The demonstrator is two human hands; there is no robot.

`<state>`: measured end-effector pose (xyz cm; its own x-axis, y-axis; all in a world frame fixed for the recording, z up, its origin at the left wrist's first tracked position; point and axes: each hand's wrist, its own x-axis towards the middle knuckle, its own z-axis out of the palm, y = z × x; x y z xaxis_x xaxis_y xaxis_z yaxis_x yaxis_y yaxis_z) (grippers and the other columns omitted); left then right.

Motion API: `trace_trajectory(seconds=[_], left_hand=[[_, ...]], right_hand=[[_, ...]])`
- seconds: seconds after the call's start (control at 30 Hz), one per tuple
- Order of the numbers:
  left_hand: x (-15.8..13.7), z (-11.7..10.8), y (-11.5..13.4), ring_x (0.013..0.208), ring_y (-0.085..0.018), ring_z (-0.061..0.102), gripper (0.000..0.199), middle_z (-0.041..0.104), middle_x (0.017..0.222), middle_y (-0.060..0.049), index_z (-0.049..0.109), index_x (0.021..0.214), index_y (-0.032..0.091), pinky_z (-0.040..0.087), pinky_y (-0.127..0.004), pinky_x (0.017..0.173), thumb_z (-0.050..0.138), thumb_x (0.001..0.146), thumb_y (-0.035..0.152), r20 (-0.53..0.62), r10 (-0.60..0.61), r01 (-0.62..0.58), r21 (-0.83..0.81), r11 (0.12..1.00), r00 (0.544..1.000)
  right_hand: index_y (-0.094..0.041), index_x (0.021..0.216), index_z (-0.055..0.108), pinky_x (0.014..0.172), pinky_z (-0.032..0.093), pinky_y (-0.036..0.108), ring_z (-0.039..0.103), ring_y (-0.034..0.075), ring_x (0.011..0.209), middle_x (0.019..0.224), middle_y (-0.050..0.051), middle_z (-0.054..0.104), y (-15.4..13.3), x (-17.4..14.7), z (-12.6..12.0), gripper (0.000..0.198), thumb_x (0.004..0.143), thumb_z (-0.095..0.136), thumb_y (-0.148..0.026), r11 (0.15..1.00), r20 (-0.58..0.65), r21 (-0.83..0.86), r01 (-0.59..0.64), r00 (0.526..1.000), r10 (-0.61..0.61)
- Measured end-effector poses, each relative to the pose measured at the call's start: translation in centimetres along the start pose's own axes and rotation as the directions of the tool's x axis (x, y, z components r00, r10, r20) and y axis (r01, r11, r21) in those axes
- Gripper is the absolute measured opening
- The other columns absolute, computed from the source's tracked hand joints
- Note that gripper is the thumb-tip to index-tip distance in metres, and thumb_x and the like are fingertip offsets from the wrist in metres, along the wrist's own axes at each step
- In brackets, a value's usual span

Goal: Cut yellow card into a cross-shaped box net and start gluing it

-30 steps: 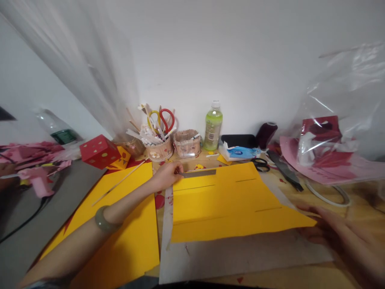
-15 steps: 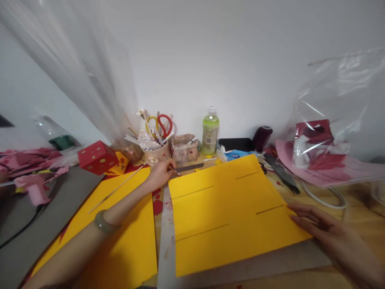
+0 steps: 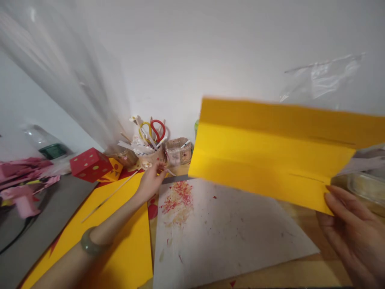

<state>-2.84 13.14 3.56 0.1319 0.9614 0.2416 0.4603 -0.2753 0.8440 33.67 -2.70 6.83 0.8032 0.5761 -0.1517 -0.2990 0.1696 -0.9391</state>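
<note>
The yellow sheet (image 3: 264, 158) is being held up at right, bent, above the white paper (image 3: 231, 241), its near right corner being pinched by the right hand (image 3: 350, 224). At the paper's far left, whether anything is being grasped by the left hand (image 3: 152, 182) cannot be told. To avoid creasing, a light pinch is being called for.

The left forearm (image 3: 122, 224) lay stretched from the desk's (image 3: 300, 273) near edge toward its far edge, the left hand (image 3: 152, 180) low with its fingers bent inward. The right hand (image 3: 353, 226) hung above the desk, closer to the near edge, fingers closed in a pinch.
</note>
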Motion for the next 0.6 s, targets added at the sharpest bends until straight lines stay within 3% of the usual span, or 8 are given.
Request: trace_trajectory(seconds=[0.1,0.2,0.27,0.33,0.47,0.53,0.6], left_hand=[[-2.0,1.3,3.1,0.078,-0.021,0.062,0.016,0.067,0.079,-0.004,0.064,0.083,0.019,0.047,-0.034,0.075,0.062,0.072,0.031,0.172,0.027,-0.015,-0.075,0.997,0.985],[-4.5,3.4,6.8,0.090,-0.021,0.064,0.035,0.068,0.104,-0.007,0.062,0.101,0.021,0.049,-0.033,0.076,0.069,0.068,0.030,0.369,0.086,-0.001,-0.225,0.974,0.926],[-6.0,4.7,8.8,0.106,-0.022,0.059,0.057,0.058,0.125,-0.009,0.054,0.118,0.025,0.045,-0.033,0.086,0.074,0.064,0.025,0.459,0.157,0.101,-0.489,0.866,0.874],[-7.0,5.6,10.1,0.107,-0.023,0.058,0.062,0.058,0.126,-0.008,0.055,0.116,0.026,0.046,-0.032,0.085,0.079,0.059,0.027,0.457,0.170,0.213,-0.671,0.710,0.873],[-7.5,5.9,10.5,0.082,-0.018,0.065,0.026,0.069,0.098,-0.007,0.064,0.090,0.018,0.052,-0.028,0.068,0.070,0.071,0.035,0.409,-0.102,0.406,-0.785,0.468,0.907],[-7.2,5.8,9.8,0.076,-0.016,0.066,0.022,0.070,0.097,-0.006,0.065,0.092,0.017,0.053,-0.026,0.064,0.066,0.075,0.031,0.410,-0.199,0.456,-0.800,0.391,0.890],[-6.7,5.6,9.0,0.084,-0.019,0.066,0.028,0.069,0.104,-0.006,0.064,0.103,0.018,0.054,-0.028,0.070,0.066,0.075,0.026,0.447,-0.223,0.498,-0.802,0.329,0.866]], right_hand=[[-0.023,0.075,0.065,0.063,0.049,0.010,0.058,0.008,0.084,0.100,0.000,0.060,-0.7,-0.9,2.2,0.027,0.051,0.074,-0.017,0.986,0.045,0.111,0.121,0.991,-0.126],[-0.022,0.076,0.063,0.057,0.046,0.013,0.056,0.007,0.070,0.085,-0.003,0.061,-0.2,-2.6,4.4,0.021,0.059,0.074,-0.023,0.966,0.115,0.103,0.236,0.962,-0.247],[-0.020,0.086,0.067,0.044,0.038,0.015,0.046,0.005,0.051,0.070,-0.004,0.059,0.8,-4.2,5.5,0.023,0.064,0.075,-0.021,0.973,0.253,-0.008,0.231,0.942,-0.221],[-0.020,0.085,0.067,0.047,0.041,0.017,0.049,0.007,0.051,0.062,-0.005,0.058,2.1,-6.0,6.2,0.020,0.067,0.074,-0.024,0.971,0.416,-0.071,0.227,0.892,-0.178],[-0.020,0.077,0.060,0.049,0.047,0.022,0.056,0.011,0.053,0.062,-0.004,0.058,4.6,-8.4,6.7,0.017,0.071,0.070,-0.032,0.963,0.655,-0.134,0.232,0.750,-0.090],[-0.020,0.074,0.057,0.051,0.049,0.024,0.058,0.012,0.055,0.063,-0.004,0.056,5.1,-8.7,6.5,0.020,0.072,0.068,-0.037,0.952,0.719,-0.155,0.264,0.691,-0.075],[-0.019,0.071,0.055,0.053,0.051,0.025,0.060,0.012,0.057,0.065,-0.003,0.056,4.9,-8.3,6.2,0.025,0.073,0.067,-0.042,0.929,0.778,-0.185,0.321,0.625,-0.061]])
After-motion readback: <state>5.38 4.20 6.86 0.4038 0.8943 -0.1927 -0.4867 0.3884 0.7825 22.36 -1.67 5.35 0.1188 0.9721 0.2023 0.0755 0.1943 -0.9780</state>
